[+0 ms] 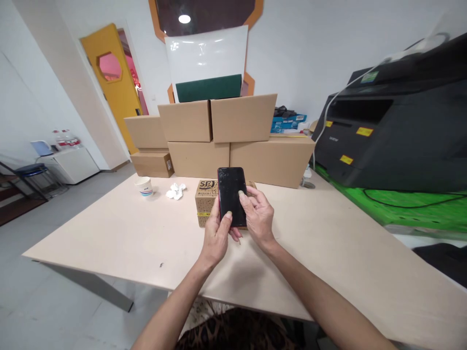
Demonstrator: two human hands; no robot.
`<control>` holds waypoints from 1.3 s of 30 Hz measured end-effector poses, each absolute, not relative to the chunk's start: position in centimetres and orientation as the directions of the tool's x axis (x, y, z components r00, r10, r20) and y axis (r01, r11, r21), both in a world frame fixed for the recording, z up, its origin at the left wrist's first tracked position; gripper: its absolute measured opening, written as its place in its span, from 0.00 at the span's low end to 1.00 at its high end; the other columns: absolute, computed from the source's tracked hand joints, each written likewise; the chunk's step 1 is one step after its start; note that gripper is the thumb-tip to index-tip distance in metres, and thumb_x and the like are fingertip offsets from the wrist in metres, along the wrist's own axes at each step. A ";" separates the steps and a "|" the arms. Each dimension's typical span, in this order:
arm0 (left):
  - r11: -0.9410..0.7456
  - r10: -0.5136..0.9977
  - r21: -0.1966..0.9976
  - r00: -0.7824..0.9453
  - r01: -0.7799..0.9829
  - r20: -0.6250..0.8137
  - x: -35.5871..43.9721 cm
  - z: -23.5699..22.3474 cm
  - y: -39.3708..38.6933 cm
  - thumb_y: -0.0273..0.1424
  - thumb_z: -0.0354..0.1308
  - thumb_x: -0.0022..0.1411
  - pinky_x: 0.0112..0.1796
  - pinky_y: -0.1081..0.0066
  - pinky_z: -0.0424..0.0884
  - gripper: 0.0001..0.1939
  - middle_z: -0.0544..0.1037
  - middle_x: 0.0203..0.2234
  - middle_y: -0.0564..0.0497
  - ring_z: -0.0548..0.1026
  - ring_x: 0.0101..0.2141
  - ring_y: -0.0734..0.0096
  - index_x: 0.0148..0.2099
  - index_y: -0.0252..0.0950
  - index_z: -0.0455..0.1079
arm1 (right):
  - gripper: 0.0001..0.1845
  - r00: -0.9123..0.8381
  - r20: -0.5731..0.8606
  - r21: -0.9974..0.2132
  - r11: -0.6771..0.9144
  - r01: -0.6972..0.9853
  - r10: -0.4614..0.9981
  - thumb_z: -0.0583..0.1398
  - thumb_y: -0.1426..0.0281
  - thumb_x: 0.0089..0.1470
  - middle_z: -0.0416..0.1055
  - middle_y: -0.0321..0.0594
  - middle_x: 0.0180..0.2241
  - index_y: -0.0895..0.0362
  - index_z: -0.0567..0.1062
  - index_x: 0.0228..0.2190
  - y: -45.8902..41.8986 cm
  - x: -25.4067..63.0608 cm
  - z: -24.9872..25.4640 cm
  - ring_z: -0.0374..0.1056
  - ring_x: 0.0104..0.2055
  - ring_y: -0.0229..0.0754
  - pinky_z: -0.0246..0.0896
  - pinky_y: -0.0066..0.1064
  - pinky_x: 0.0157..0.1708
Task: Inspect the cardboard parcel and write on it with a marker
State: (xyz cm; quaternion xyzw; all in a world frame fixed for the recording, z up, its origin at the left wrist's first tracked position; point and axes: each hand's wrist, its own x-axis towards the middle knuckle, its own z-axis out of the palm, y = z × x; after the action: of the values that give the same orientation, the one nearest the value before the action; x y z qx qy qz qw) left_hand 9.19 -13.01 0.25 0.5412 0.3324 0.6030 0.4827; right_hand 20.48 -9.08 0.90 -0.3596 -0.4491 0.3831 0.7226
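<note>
A black smartphone (232, 197) with a dark screen is held upright in front of me, above the table. My left hand (218, 233) grips its lower left side, thumb on the front and some fingers behind it. Along the right edge, my right hand (260, 216) is closed on the phone, its thumb resting on the screen. Just behind the phone stands a small printed cardboard box (206, 201) with a yellow strip round it; the phone and hands hide much of this box.
Large cardboard boxes (199, 159) are stacked along the table's (146, 233) back edge, topped by a green box (208, 88). At the left are a paper cup (143, 186) and crumpled tissue (175, 191). A big dark printer (394, 116) stands on a green surface at the right.
</note>
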 end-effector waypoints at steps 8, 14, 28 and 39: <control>-0.297 0.945 0.930 0.071 -0.219 0.318 8.8 0.2 -12.4 0.43 0.60 0.68 0.20 0.72 0.73 0.43 0.81 0.35 0.47 0.71 0.19 0.75 0.77 0.37 0.47 | 0.30 0.298 0.388 -0.863 0.457 -0.214 0.872 0.70 0.48 0.50 0.77 0.35 0.24 0.57 0.76 0.45 -8.5 20.2 0.4 0.71 0.24 0.39 0.66 0.30 0.23; -0.277 0.950 0.935 0.081 -0.221 0.301 8.8 0.2 -12.2 0.45 0.61 0.67 0.21 0.72 0.73 0.46 0.79 0.30 0.51 0.71 0.19 0.74 0.77 0.35 0.47 | 0.31 0.303 0.379 -0.864 0.452 -0.223 0.874 0.70 0.48 0.49 0.77 0.36 0.24 0.57 0.76 0.44 -8.3 20.1 0.5 0.72 0.24 0.41 0.67 0.31 0.24; -0.272 0.949 0.939 0.099 -0.211 0.298 8.6 0.8 -11.7 0.46 0.62 0.66 0.21 0.69 0.74 0.47 0.75 0.26 0.53 0.72 0.20 0.70 0.78 0.37 0.47 | 0.30 0.320 0.383 -0.863 0.459 -0.210 0.867 0.69 0.47 0.50 0.75 0.33 0.23 0.58 0.76 0.44 -8.0 19.9 0.8 0.69 0.23 0.38 0.64 0.30 0.23; -0.274 0.936 0.933 0.159 -0.235 0.315 8.4 1.2 -11.3 0.47 0.64 0.65 0.22 0.71 0.73 0.46 0.77 0.30 0.51 0.72 0.20 0.73 0.77 0.38 0.50 | 0.33 0.301 0.371 -0.825 0.461 -0.328 0.878 0.72 0.51 0.48 0.79 0.38 0.33 0.55 0.71 0.48 -7.9 19.9 1.1 0.76 0.32 0.41 0.72 0.33 0.33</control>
State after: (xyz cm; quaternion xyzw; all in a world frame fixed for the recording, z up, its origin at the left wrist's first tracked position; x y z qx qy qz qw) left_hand 8.45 -11.30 1.20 0.5603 0.3125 0.5683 0.5152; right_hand 19.93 -7.95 1.07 -0.3215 -0.4279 0.4077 0.7398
